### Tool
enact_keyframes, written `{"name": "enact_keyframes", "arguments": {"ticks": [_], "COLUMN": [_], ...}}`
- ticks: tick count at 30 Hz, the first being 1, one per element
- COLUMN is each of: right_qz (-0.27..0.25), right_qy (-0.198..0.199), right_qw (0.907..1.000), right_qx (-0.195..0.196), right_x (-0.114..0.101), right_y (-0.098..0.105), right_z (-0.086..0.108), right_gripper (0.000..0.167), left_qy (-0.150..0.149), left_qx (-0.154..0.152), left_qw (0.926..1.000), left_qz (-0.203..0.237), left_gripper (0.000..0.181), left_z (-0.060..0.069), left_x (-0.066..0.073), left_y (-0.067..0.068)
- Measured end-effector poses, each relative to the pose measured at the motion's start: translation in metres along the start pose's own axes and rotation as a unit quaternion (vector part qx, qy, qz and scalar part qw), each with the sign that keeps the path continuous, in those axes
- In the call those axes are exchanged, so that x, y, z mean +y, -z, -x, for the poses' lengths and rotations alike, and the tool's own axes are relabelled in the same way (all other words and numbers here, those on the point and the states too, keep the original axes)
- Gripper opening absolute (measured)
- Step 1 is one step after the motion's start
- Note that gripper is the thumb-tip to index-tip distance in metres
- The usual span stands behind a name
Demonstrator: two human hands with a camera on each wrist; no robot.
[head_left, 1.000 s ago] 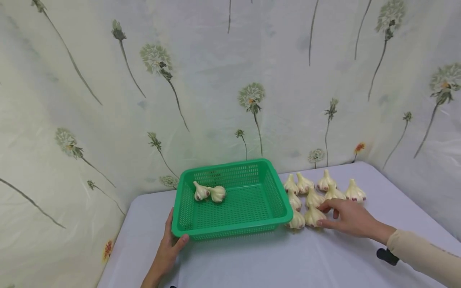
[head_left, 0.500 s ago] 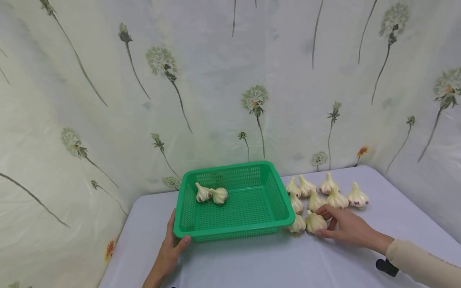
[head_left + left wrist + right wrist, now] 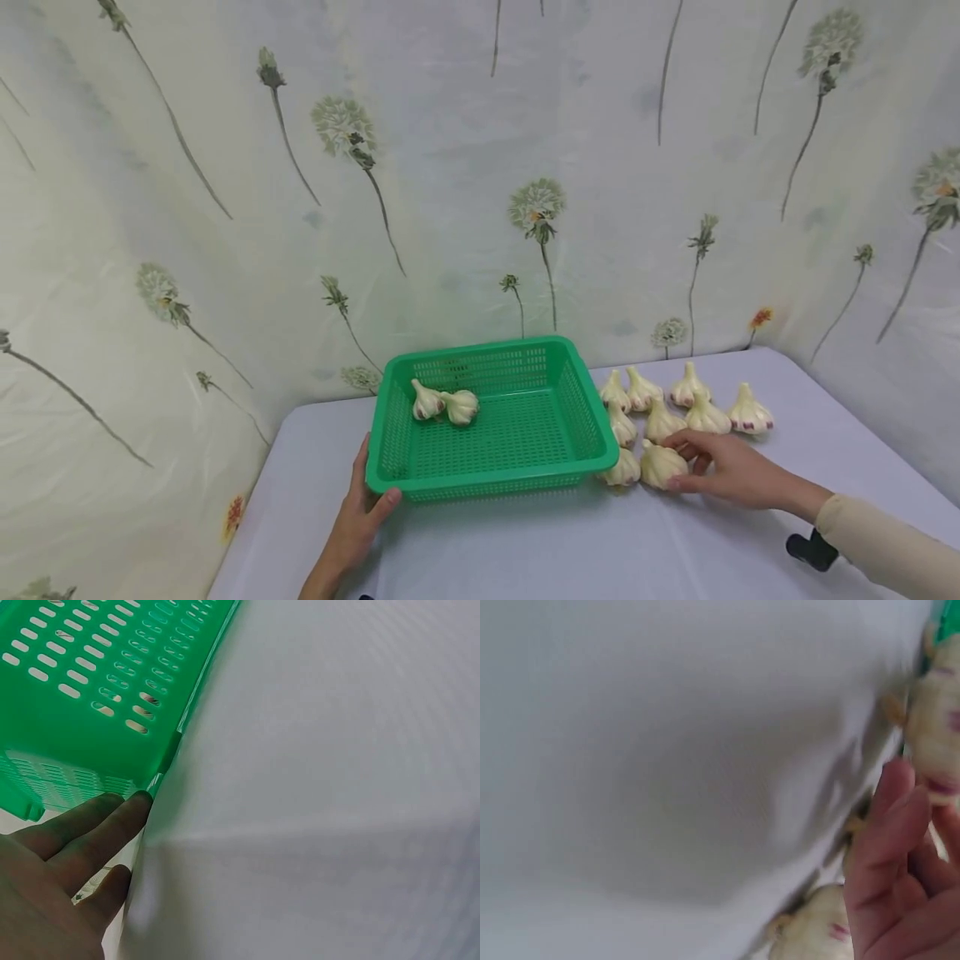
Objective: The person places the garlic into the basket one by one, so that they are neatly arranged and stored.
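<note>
A green plastic basket (image 3: pixel 491 482) with slotted walls holds two garlic bulbs (image 3: pixel 460 407) near its left end. At its near left corner is my left hand (image 3: pixel 352 523), thumb in front and fingers along the side. In the left wrist view, straight fingers (image 3: pixel 105 836) touch the basket's lower edge (image 3: pixel 154 742). My right hand (image 3: pixel 723 471) pinches a garlic bulb (image 3: pixel 660 464) between thumb and fingers at the front of a group. The right wrist view, somewhat blurred, shows that garlic bulb (image 3: pixel 934 724) at the fingertips, its base partly hidden.
More garlic bulbs (image 3: pixel 663 419) stand in loose rows right of the basket, with one bulb (image 3: pixel 748 410) at the far right. The basket's right rim overhangs the nearest ones. A floral-print sheet (image 3: pixel 450 183) hangs behind the white-covered table (image 3: pixel 517 550). A black object (image 3: pixel 812 550) is beside the right wrist.
The garlic bulb under my right hand has tipped slightly and sits a little apart from the one behind it. My left hand stays at the basket corner. The head view has shifted slightly.
</note>
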State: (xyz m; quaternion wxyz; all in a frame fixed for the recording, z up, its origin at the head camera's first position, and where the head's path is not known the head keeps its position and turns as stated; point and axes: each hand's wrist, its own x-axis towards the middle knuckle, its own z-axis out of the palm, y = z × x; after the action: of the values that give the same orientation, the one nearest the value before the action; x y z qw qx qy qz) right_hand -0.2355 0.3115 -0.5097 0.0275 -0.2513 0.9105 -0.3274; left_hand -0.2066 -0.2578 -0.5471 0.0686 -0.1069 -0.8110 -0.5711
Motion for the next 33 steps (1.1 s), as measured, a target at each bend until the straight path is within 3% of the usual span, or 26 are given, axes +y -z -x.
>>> {"name": "enact_keyframes", "arguments": {"ticks": [4, 14, 25, 33], "right_qz": [-0.02, -0.01, 0.024, 0.026], "right_qy": [-0.008, -0.046, -0.009, -0.001], "right_qw": [0.9995, 0.9988, 0.9994, 0.9995], "right_qx": [-0.024, -0.015, 0.024, 0.017], "right_x": [-0.004, -0.023, -0.054, -0.076], "right_y": [0.013, 0.049, 0.061, 0.067], "right_z": [-0.001, -0.02, -0.056, -0.09], "right_gripper": [0.053, 0.055, 0.055, 0.057], "left_qy": [-0.002, 0.001, 0.001, -0.006], "left_qx": [0.0, 0.001, 0.007, 0.001], "left_qw": [1.0, 1.0, 1.0, 1.0], "left_qz": [0.002, 0.007, -0.003, 0.0], "left_gripper": [0.09, 0.089, 0.089, 0.09], "left_z": [-0.001, 0.0, 0.001, -0.001], "left_x": [-0.001, -0.003, -0.004, -0.001], "left_y": [0.0, 0.0, 0.003, 0.0]}}
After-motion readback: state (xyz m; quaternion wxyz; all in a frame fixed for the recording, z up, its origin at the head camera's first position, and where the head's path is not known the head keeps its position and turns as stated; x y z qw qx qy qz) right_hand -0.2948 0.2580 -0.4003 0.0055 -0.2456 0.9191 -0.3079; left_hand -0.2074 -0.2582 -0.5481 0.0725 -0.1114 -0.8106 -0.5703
